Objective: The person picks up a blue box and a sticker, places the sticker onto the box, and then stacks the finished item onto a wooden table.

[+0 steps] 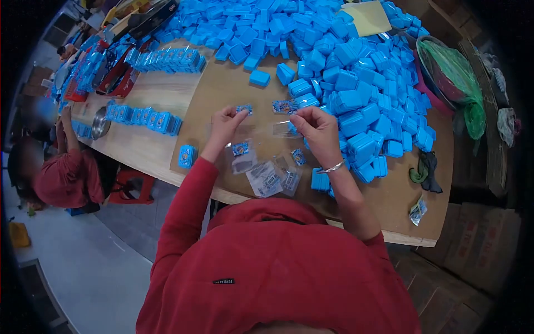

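Note:
Over the brown board point(222, 83), my left hand point(225, 127) pinches a small printed blue packet point(243, 109) between thumb and fingers. My right hand point(318, 129), with a bracelet at the wrist, is closed at the edge of another printed packet point(282, 106) in clear film. Clear bags point(243, 161) and a white printed bag point(265, 179) lie below and between my hands, with a printed card point(240, 148) among them. A single blue box with a printed top point(187, 156) stands left of my left forearm.
A large heap of blue boxes point(356, 100) spreads across the back and right. Rows of printed boxes point(144, 118) stand at left. A co-worker in red point(69, 178) sits at far left. A green plastic bag point(453, 72) lies at right, above dark gloves point(427, 172).

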Tool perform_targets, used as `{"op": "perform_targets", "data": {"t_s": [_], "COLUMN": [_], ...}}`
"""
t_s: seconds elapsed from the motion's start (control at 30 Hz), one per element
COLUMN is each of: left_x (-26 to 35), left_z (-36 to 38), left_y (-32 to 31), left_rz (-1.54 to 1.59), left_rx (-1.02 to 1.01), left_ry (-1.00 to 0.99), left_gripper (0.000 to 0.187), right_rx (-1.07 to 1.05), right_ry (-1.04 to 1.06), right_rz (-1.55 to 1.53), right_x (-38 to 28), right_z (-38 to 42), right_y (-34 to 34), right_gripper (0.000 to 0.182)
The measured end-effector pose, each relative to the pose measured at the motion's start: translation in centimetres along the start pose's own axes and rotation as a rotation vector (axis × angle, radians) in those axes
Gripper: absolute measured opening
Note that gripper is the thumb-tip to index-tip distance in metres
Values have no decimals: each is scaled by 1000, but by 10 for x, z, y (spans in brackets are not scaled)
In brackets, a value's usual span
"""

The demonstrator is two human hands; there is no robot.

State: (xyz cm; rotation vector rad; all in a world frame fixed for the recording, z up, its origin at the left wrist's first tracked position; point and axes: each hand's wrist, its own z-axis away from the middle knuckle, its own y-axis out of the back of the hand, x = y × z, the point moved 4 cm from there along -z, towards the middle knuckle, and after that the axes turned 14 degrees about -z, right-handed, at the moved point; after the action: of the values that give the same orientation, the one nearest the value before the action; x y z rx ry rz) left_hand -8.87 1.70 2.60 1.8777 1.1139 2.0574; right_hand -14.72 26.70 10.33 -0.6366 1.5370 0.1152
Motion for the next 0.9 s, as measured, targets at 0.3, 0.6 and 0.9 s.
{"op": "perform_targets", "data": {"t_s": [0.3, 0.6, 0.9], "left_x": [103, 102, 92], "left_z": [50, 50, -46], "left_y": [3, -8, -75], "left_rz": [498, 465, 41], "left_rx": [-470, -385, -94], "left_ry": [-16, 12, -254], "left_gripper": [43, 15, 26], "right_rx": [-25, -54, 109], "right_ry": [-44, 110, -90], "right_rz": [-36, 207, -237], "right_x": [4, -9, -28], "right_z": [14, 21, 61], "right_y": [-6, 4, 37], "right_gripper": [12, 11, 20]}}
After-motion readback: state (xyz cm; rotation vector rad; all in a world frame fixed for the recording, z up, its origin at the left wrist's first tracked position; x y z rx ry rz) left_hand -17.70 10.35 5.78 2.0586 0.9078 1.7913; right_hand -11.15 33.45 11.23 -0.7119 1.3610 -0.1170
